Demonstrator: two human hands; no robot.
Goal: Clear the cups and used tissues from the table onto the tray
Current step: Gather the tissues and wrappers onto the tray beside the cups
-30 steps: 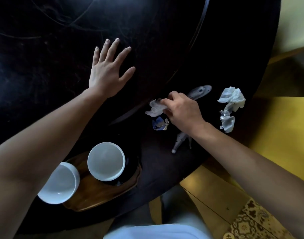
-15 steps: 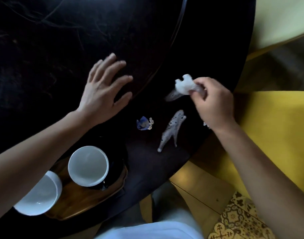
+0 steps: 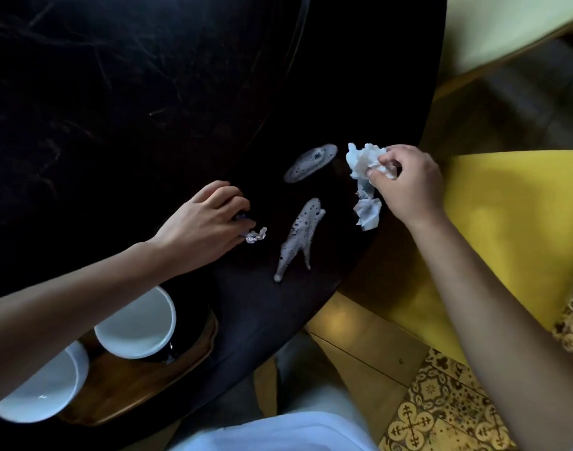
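My right hand [image 3: 408, 187] pinches a crumpled white tissue [image 3: 363, 159] near the table's right edge. A second crumpled tissue [image 3: 368, 211] lies just below that hand on the black table [image 3: 148, 109]. My left hand [image 3: 207, 229] is closed over a small blue and silver wrapper [image 3: 256, 236], whose silver end sticks out past the fingertips. Two white cups [image 3: 138, 323] [image 3: 42, 388] stand on the wooden tray [image 3: 141, 385] at the lower left, partly under my left forearm.
Two frothy liquid spills mark the table: an oval one [image 3: 311, 162] and a long one [image 3: 299, 237] between my hands. A yellow seat [image 3: 506, 229] sits right of the table, over patterned floor tiles [image 3: 441, 415]. The table edge curves close to my body.
My left hand left the bare tabletop and came down onto the wrapper, closing on it. My right hand carried the first tissue right, reaching the other tissues.
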